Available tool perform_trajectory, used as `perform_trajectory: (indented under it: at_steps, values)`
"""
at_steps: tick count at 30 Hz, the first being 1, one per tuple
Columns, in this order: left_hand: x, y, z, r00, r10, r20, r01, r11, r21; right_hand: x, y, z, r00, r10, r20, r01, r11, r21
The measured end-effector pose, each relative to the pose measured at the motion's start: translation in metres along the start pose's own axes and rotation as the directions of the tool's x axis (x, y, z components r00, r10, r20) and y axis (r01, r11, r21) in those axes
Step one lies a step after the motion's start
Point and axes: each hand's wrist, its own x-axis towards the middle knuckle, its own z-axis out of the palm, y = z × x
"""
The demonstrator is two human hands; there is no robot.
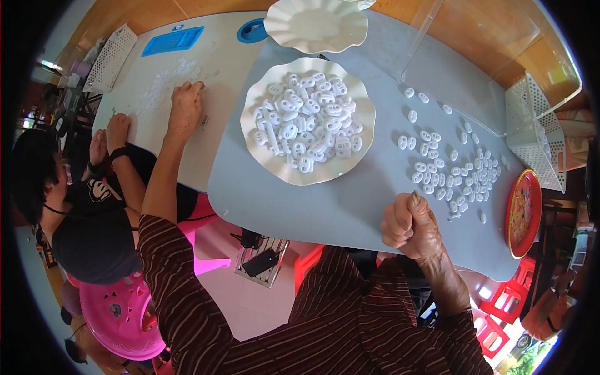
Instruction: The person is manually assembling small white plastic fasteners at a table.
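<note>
My left hand (186,107) reaches far out onto the white table (225,69), fingers bent down beside a scatter of small clear pieces (167,78). Closed in a fist, my right hand (409,225) rests on the grey table (300,200) near its front edge; nothing shows inside it. Between my hands stands a white scalloped plate (370,115) heaped with white plastic two-hole pieces (306,119). More of these loose white pieces (456,172) lie spread on the grey table just beyond my right hand.
A second, empty scalloped plate (315,25) sits at the back. A clear plastic box (469,56), a white basket (537,134) and a red round tray (524,212) are at the right. Another person (94,219) in black works at the left, with a blue tray (172,40) beyond.
</note>
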Motion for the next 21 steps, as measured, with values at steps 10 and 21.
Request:
perform_trajectory:
  at_steps: [10,21]
  values:
    - [0.01,-0.03,-0.01,0.991,-0.092,0.095,0.096,0.995,-0.04,0.002,0.0,-0.005,0.999,0.018,0.034,-0.021,0.997,0.079]
    - [0.034,-0.014,-0.005,0.956,0.045,0.291,-0.073,0.994,0.084,0.001,0.001,-0.005,1.0,0.013,0.009,-0.014,0.996,0.091]
